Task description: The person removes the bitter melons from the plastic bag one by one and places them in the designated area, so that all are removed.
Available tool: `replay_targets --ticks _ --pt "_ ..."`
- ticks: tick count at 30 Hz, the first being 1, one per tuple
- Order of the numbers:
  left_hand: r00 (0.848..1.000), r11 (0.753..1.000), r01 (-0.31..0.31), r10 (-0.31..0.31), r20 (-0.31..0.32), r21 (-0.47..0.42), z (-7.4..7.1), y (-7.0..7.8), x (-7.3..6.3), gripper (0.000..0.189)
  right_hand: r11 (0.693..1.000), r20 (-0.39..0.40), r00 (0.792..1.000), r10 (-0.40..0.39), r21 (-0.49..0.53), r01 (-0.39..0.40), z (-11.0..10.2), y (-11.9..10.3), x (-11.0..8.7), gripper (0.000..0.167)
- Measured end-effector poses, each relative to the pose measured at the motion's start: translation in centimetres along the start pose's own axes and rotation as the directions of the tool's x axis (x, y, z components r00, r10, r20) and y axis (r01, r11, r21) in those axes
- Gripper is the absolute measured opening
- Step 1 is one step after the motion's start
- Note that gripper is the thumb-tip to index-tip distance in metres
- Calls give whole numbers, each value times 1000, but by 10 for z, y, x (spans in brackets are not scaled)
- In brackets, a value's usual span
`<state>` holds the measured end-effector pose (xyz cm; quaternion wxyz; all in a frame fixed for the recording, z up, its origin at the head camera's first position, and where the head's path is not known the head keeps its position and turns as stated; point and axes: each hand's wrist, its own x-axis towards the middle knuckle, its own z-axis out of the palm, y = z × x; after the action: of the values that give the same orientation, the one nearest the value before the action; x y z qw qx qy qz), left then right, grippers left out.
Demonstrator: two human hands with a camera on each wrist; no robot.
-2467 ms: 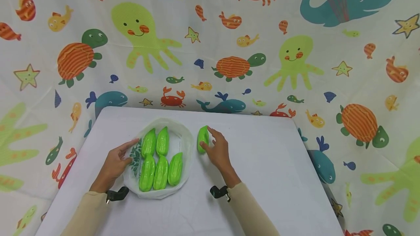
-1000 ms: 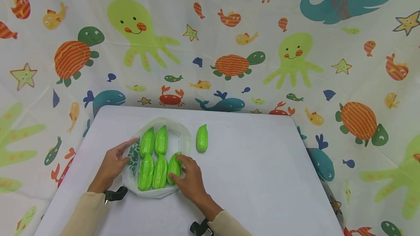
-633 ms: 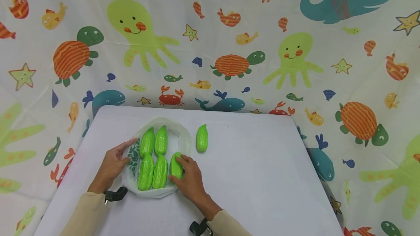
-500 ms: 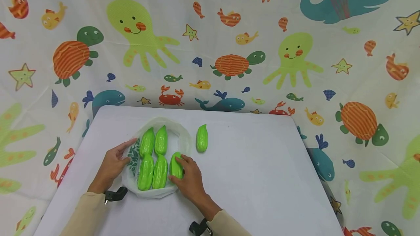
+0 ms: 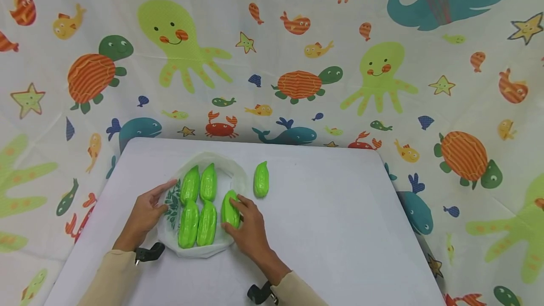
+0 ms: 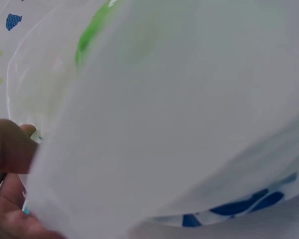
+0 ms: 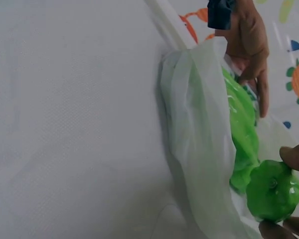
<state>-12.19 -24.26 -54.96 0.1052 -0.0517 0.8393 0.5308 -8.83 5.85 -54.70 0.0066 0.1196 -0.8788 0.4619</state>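
Observation:
A translucent white plastic bag [image 5: 203, 252] with dark leaf print lies spread wide like a bowl on the table. Several glossy green ridged gourds [image 5: 189, 226] fill its left and middle in two rows. At its left rim, my left hand [image 5: 143, 215] holds the plastic between thumb and fingers. My right hand [image 5: 250, 225] pinches another green gourd [image 5: 230, 208] at the bag's right side. In the right wrist view, that gourd [image 7: 273, 191] shows its blunt end between thumb and fingertips, close to the bag's wall [image 7: 202, 134]. The bag hides most gourds in the left wrist view.
One more green gourd [image 5: 261, 180] lies on the white tabletop [image 5: 331, 211], just right of the bag. Behind the table hangs a white curtain [image 5: 238, 8] printed with sea animals. Each wrist carries a small black camera.
My right hand has let go of the gourd outside the bag and taken hold of one inside. That gourd has shifted up and right, away from its neighbours. My left hand stays put.

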Motion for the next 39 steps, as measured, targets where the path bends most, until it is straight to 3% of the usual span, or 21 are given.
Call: replay_targets --ticks 19,39 --pt "1000 1000 6 -6 6 6 -2 0 0 75 997 -73 997 7 71 -2 -29 4 18 68" --pt "1000 1000 6 -6 5 -6 -2 2 1 75 992 -169 983 77 108 -60 -64 14 39 69"
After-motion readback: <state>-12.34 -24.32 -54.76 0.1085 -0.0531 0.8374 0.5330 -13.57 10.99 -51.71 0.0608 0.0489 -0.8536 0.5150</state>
